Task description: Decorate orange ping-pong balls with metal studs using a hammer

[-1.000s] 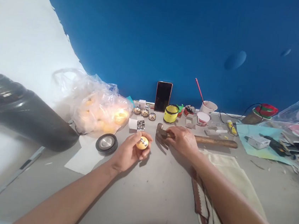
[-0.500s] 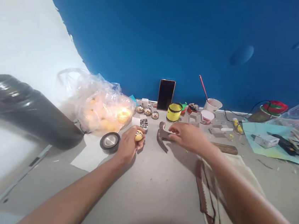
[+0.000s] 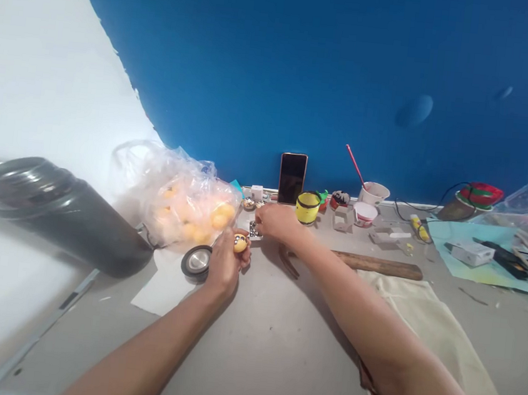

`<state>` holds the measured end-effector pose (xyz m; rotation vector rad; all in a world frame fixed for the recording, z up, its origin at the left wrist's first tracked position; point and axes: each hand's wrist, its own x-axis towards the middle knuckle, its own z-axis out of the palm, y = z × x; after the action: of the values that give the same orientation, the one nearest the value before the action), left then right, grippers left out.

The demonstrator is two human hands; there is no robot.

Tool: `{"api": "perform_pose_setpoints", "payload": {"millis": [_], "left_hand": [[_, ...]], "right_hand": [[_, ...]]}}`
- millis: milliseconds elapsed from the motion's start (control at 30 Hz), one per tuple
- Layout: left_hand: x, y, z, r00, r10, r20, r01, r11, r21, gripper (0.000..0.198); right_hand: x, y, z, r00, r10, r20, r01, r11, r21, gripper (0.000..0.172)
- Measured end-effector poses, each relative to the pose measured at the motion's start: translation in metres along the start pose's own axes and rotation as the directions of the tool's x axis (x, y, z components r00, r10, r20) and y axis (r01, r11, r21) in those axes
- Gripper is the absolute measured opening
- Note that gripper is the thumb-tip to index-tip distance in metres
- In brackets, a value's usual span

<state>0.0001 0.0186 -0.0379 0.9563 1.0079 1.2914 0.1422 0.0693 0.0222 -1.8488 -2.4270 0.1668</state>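
Observation:
My left hand (image 3: 226, 259) is closed around a yellow ball (image 3: 240, 243) that has dark and shiny studs on it. Just beyond it, my right hand (image 3: 273, 220) reaches over a small white box of shiny metal pieces (image 3: 255, 229), its fingers bent down at the box; whether they pinch a piece is too small to tell. Behind that hand are studded balls (image 3: 249, 203), partly covered. A hammer (image 3: 379, 265) lies under my right forearm, its head partly hidden. A round black lid (image 3: 197, 261) rests left of my left hand.
A clear bag of orange balls (image 3: 187, 208) and a big dark bottle (image 3: 86, 223) stand left. A phone (image 3: 292, 178) leans on the blue wall beside a yellow cup (image 3: 307, 208). Cloth (image 3: 439, 329) lies right.
My right hand has moved left from the hammer head to the small box of metal pieces. My left hand still holds the yellow ball. The camera view has shifted slightly.

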Motion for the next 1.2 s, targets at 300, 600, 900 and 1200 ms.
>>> {"api": "perform_pose_setpoints", "payload": {"millis": [300, 600, 900, 1200], "left_hand": [[0.002, -0.001, -0.001, 0.998, -0.06, -0.004, 0.059, 0.996, -0.068, 0.048], [0.002, 0.003, 0.0, 0.996, -0.085, -0.013, 0.084, 0.992, -0.093, 0.05], [0.001, 0.003, 0.0, 0.995, -0.102, 0.014, 0.103, 0.989, -0.11, 0.046], [-0.003, 0.009, 0.0, 0.994, -0.066, 0.085, 0.079, 0.984, -0.159, 0.039]], "right_hand": [[0.004, 0.0, 0.02, 0.999, 0.051, 0.001, -0.051, 0.998, -0.024, 0.027], [0.01, 0.005, 0.033, 0.997, 0.051, -0.066, -0.049, 0.998, 0.033, 0.026], [0.006, 0.015, 0.031, 0.967, 0.102, -0.233, 0.016, 0.891, 0.454, 0.017], [0.01, 0.018, 0.02, 0.99, 0.122, -0.066, 0.026, 0.307, 0.951, 0.027]]}}
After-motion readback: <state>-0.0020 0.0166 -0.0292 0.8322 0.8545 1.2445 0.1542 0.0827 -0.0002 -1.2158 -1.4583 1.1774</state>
